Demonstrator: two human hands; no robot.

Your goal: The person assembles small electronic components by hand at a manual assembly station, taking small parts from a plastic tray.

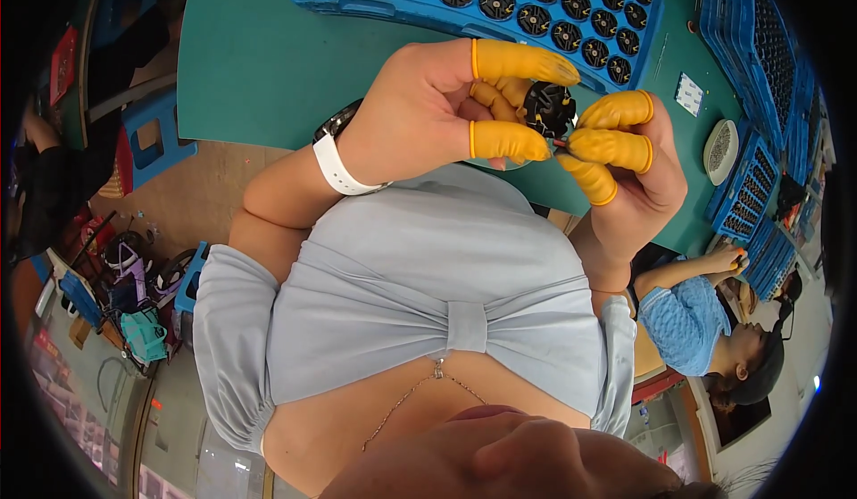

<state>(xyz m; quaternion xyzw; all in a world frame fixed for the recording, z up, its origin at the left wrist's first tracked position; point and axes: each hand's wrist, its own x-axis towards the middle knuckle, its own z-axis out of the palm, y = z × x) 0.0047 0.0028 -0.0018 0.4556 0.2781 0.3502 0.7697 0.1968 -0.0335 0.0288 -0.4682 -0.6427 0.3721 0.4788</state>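
Observation:
Above the table, close to my body, my left hand (437, 111) grips a black round part (547, 111) between finger and thumb. The part looks like a small motor piece, with a moulded face and slots. Yellow rubber finger cots cover several fingers of both hands. My right hand (638, 146) is closed in a pinch at the part's lower right edge. A tiny reddish bit (560, 143) shows at those fingertips; what exactly they hold is too small to make out.
Ahead on the green table (250, 70) lies a blue tray (379, 8) with rows of similar black round parts. To the right are a white card (688, 94), a pale bowl (720, 153) of small pieces, and stacked blue trays (728, 39). A co-worker in blue (686, 320) sits at the right.

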